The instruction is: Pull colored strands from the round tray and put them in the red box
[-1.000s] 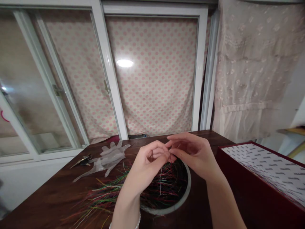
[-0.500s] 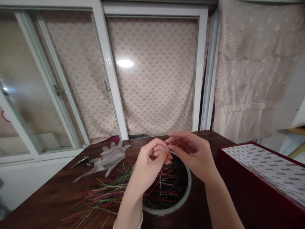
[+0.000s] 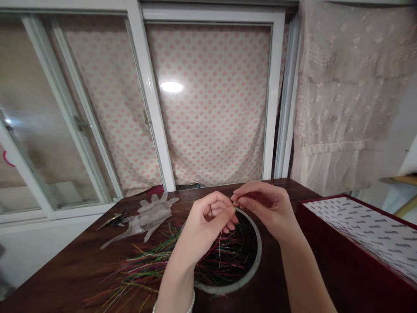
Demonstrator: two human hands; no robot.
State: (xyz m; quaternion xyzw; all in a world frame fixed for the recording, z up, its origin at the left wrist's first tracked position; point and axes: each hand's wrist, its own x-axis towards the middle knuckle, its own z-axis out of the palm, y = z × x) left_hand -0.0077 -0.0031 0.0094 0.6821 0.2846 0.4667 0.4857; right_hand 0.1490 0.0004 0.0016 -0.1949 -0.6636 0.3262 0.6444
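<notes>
My left hand (image 3: 211, 221) is closed, thumb and forefinger pinched together over a round, pale-rimmed dark dish (image 3: 258, 254). A thin whitish strand (image 3: 220, 252) hangs below its fingers. Close on the right, my right hand (image 3: 269, 208) is closed too, its thumb and fingertips meeting just beside the left fingertips. What lies between the right fingertips is too small to make out. Under the hands, a loose bundle of thin coloured strands (image 3: 153, 263), red, green, yellow and white, lies across the dish and spills left onto the table. My left forearm hides part of the bundle.
Crumpled clear plastic gloves (image 3: 153, 217) lie on the dark wooden table (image 3: 84, 256), left of the dish. Beside them are keys (image 3: 114, 219). A dark red box (image 3: 312, 230) with a white printed inner surface stands at the right. Sliding windows (image 3: 156, 108) rise behind the table.
My right hand has shifted slightly right, and its fingers have drawn closer together at the tips. The left hand has turned a little, its fingertips now slightly lower.
</notes>
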